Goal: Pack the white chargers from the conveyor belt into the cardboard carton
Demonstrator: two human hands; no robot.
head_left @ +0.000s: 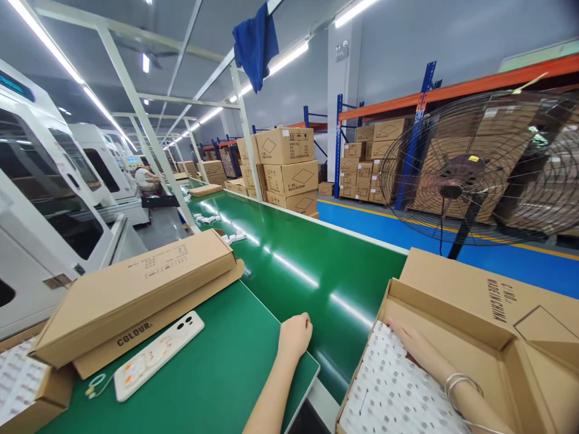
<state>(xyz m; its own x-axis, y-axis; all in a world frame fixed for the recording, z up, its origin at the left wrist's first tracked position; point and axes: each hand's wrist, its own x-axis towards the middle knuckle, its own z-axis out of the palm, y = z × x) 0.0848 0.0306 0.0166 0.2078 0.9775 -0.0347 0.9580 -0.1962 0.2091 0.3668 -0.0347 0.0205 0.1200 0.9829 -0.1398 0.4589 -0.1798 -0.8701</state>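
Pressing flat inside the open carton [452,301], the right hand [416,349] is settling a white printed sheet [389,392]; left of that carton the left hand [295,336] is resting fisted, empty, on the bench [217,374]. Packing looks underway; smoothing the sheet probably follows.

An open brown cardboard box [456,313] is seen at the table's right edge, flaps spread. A white sheet with rows of small marks [389,386] is laid flat inside.

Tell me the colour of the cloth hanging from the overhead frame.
Dark blue cloth, seen best in the head view.
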